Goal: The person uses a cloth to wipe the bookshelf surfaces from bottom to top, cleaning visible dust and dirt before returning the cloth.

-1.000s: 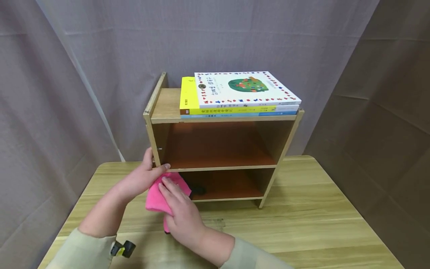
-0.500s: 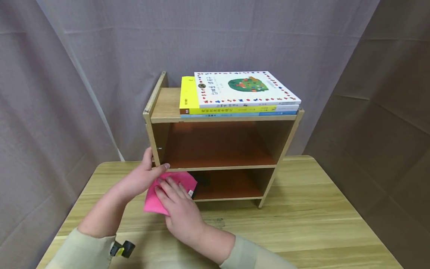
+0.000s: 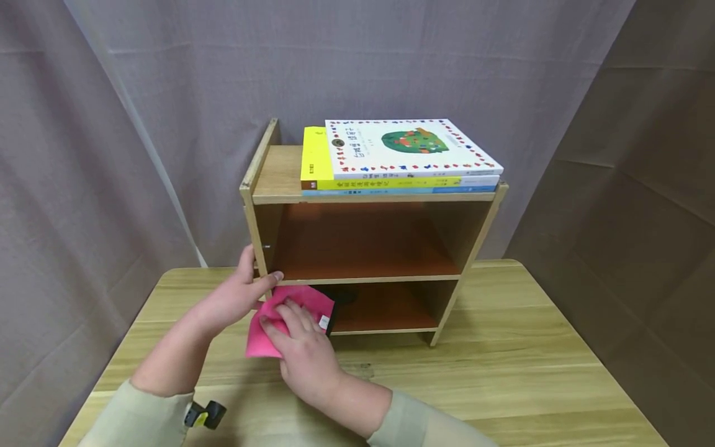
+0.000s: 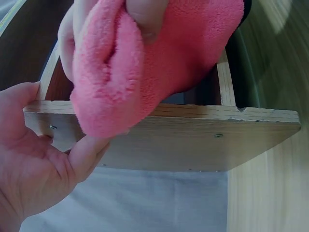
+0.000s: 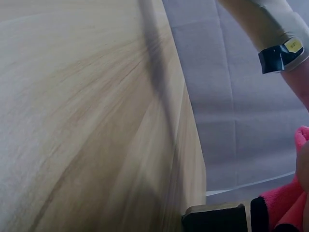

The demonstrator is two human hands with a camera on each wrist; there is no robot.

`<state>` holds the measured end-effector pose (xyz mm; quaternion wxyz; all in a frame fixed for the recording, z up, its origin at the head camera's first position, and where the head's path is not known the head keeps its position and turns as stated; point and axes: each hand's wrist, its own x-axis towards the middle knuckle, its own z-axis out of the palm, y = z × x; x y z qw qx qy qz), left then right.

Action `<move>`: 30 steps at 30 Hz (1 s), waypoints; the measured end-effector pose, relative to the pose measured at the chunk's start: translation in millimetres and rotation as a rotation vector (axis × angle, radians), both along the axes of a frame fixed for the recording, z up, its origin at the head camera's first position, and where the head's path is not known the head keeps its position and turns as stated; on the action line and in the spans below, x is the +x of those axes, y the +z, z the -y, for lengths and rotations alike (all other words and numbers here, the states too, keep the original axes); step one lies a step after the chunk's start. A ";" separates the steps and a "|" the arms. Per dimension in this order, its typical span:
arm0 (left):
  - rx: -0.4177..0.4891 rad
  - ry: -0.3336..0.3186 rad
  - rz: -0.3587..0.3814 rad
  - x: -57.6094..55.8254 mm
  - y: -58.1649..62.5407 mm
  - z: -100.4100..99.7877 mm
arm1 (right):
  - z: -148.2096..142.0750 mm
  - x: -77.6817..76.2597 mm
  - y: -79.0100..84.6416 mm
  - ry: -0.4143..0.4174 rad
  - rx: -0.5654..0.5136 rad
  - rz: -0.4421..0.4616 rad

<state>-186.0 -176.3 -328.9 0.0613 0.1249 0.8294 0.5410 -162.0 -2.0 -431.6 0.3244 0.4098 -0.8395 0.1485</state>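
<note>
A small wooden bookshelf [image 3: 368, 280] stands on the table. My left hand [image 3: 231, 302] grips its left side panel, thumb on the front edge at the middle shelf and fingers along the outside. A fluffy pink cloth [image 3: 259, 341] with a white tag and dark edging is in my right hand [image 3: 308, 360], just below the left one. The right fingers bend into the cloth, which covers the panel's front edge near the lower compartment. In the left wrist view the folded cloth [image 4: 193, 38] hangs over the side panel [image 4: 169, 145], close to my left fingertips.
Several books [image 3: 413, 149] lie stacked on the shelf top, a white picture book uppermost. Grey curtains [image 3: 391, 56] hang behind the wood-grain table [image 3: 530, 372]. A black wrist device [image 3: 205, 415] sits at the left sleeve.
My right hand has shifted slightly right and down with the pink cloth. The cloth lies more spread out and its white tag now shows. My left hand keeps its place on the panel.
</note>
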 end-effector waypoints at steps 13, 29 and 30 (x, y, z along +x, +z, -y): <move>0.039 -0.004 0.019 -1.6 -1.5 -1.0 | -4.4 -2.7 -8.6 -0.034 0.070 -0.013; 0.038 -0.002 0.030 -0.5 -1.0 -0.5 | -11.5 -8.1 -18.8 -0.072 0.223 -0.046; 0.040 -0.002 0.030 -0.6 -1.0 -0.5 | -12.3 -8.4 -19.3 -0.074 0.236 -0.044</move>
